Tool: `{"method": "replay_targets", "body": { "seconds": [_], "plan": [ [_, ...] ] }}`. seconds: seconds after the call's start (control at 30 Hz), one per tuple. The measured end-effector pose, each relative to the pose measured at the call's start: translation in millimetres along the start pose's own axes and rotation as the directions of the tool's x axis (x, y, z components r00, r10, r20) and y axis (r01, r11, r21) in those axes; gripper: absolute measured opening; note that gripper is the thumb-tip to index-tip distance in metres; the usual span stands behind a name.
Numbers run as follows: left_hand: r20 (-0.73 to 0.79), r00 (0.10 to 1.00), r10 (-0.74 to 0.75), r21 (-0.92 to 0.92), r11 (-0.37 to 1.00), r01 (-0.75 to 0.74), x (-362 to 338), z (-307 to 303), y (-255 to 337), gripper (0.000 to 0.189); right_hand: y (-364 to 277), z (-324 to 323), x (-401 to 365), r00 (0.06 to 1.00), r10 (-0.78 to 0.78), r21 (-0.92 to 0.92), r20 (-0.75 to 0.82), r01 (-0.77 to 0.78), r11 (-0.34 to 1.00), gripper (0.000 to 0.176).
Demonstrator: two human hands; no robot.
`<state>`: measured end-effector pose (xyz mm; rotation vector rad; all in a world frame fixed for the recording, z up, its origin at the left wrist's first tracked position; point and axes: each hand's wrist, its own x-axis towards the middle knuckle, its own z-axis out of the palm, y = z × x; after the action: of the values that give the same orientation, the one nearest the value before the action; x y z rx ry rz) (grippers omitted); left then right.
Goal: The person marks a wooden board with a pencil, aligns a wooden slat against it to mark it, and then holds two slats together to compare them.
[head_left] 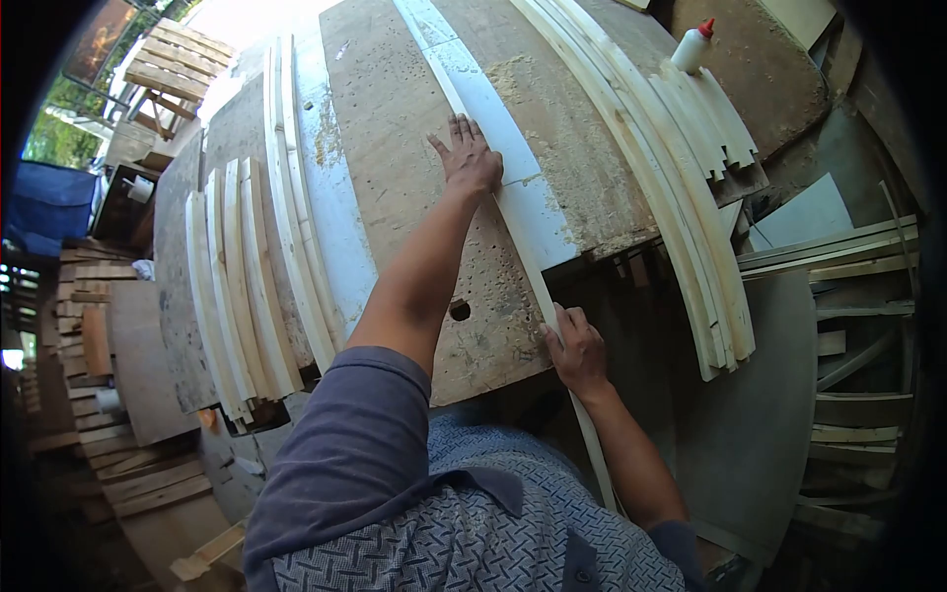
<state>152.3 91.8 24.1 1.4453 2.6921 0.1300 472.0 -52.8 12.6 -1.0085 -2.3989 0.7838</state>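
A long, thin wooden strip (521, 241) lies lengthwise on the worktable (395, 109) and runs past its near edge toward my body. My left hand (469, 161) is stretched out over the strip, palm down, fingers extended and pressing on it beside a white band (538, 207) on the tabletop. At the near edge, my right hand (579, 350) is closed around the strip, thumb on its left side. Below that hand, the strip hangs out over the edge beside my shirt.
Long wooden strips (681, 227) lie to the right, with shorter notched pieces (705, 123) and a white red-capped bottle (692, 47) beyond. More strips (232, 286) lie on the left. Sawdust (508, 84) dots the tabletop, which has a round hole (460, 311). Stacked wood (858, 326) stands at far right.
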Motion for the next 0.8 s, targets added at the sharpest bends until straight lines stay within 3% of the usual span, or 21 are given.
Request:
{"method": "replay_targets", "body": {
  "seconds": [0.2, 0.4, 0.47, 0.8],
  "plan": [
    [-0.023, 1.000, 0.005, 0.011, 1.000, -0.004, 22.0, 4.2, -10.2, 0.075, -1.6, 10.0, 22.7, 0.999, -0.045, -0.098, -0.027, 0.042, 0.994, 0.037],
    [-0.039, 0.999, 0.006, 0.001, 1.000, -0.006, 43.7, 2.6, -19.4, 0.076, -6.3, 15.7, 47.4, 0.998, -0.052, -0.065, -0.039, 0.049, 0.997, 0.034],
    [-0.015, 1.000, -0.003, 0.003, 1.000, 0.003, 50.7, 0.5, -21.6, 0.076, -9.1, 17.7, 55.0, 0.999, -0.012, 0.035, -0.042, 0.014, 0.999, 0.032],
    [-0.022, 1.000, -0.013, 0.018, 1.000, 0.014, 97.3, -1.4, -40.5, 0.077, -10.9, 33.2, 100.9, 0.998, -0.036, -0.029, -0.055, 0.035, 0.999, 0.033]
  ]
}}
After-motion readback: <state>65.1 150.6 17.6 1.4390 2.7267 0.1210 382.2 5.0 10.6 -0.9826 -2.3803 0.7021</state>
